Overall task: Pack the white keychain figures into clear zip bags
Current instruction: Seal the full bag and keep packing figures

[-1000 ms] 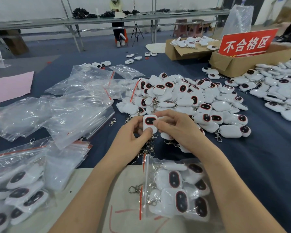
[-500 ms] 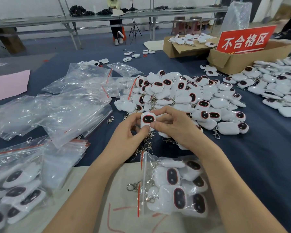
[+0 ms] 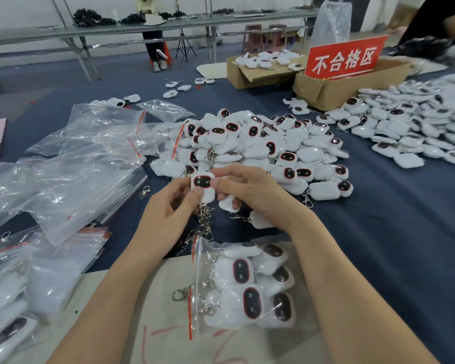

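- Blue worktop (image 3: 378, 245): pile of white keychain figures (image 3: 260, 143) at centre.
- Red sign (image 3: 344, 59) in cardboard box (image 3: 352, 88), far R, reads "不合格区".
- Clear zip bag (image 3: 202, 258) w/ figures inside, nearest the person.
- L hand (image 3: 166, 214) & R hand (image 3: 252, 190) both pinch one figure (image 3: 202, 185), dark face up, at pile's near edge.

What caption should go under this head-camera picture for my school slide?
Left hand and right hand pinch one white keychain figure; a part-filled clear zip bag lies nearer, a heap of figures beyond.
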